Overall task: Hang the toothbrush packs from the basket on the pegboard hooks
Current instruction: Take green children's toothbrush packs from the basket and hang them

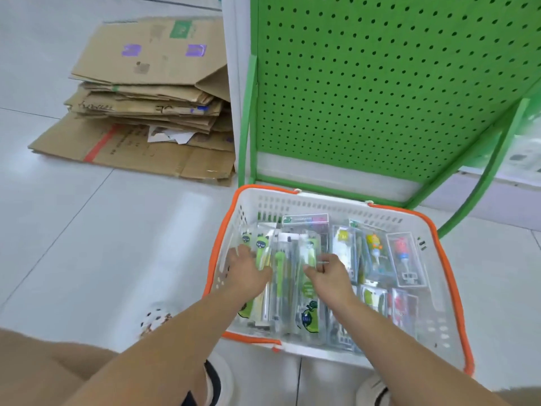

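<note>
- Step in hand: choosing a pack. Both hands are down in the basket point(439, 238), which sits on the floor at the foot of the pegboard point(380, 83).
- Left hand point(248, 269) lies on the green packs point(281, 276) at the basket's left side, fingers spread and fairly straight; it seems to press or sort, not grip.
- Right hand point(329, 273) has its fingers curled at the edge of a green pack; whether it pinches that pack I cannot tell.
- Packs: clear, flat blister sleeves, lying overlapped; green brushes left, yellow, orange and red ones right.
- Next move, I judge: pinch one pack by its top, lift it free, and raise it to the board. No hooks show in view.
</note>
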